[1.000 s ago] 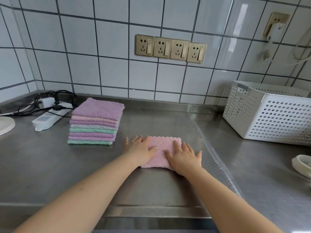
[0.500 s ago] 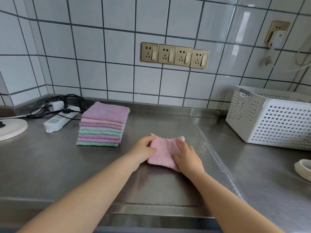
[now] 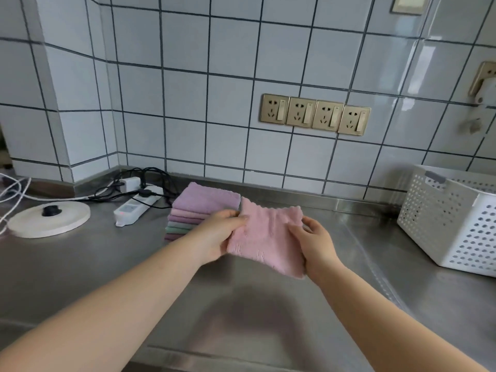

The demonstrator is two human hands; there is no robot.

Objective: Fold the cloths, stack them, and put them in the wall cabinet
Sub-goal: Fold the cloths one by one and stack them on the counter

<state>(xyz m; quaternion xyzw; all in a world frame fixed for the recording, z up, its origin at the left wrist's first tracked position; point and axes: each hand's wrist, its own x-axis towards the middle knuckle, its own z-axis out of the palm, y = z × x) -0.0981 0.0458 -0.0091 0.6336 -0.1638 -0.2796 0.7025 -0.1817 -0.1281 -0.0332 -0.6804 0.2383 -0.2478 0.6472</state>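
both forearms reach in from the near edge over the steel counter. the left hand grips the left side of the folded pink cloth, thumb on top near the upper corner and fingers curled underneath. the right hand holds the cloth's right edge, thumb on top and fingers wrapped under the near corner. the cloth is lifted clear of the counter, tilted, its scalloped far edge up.

just beyond the left hand sits the stack of folded cloths, purple on top with pink and green layers below; the held cloth's upper left corner overlaps the stack's right edge in view, and i cannot tell if they touch.

left of the stack lie a power strip and a round white base. at far right stands a perforated white basket. on the tiled wall behind is a row of four brass sockets.
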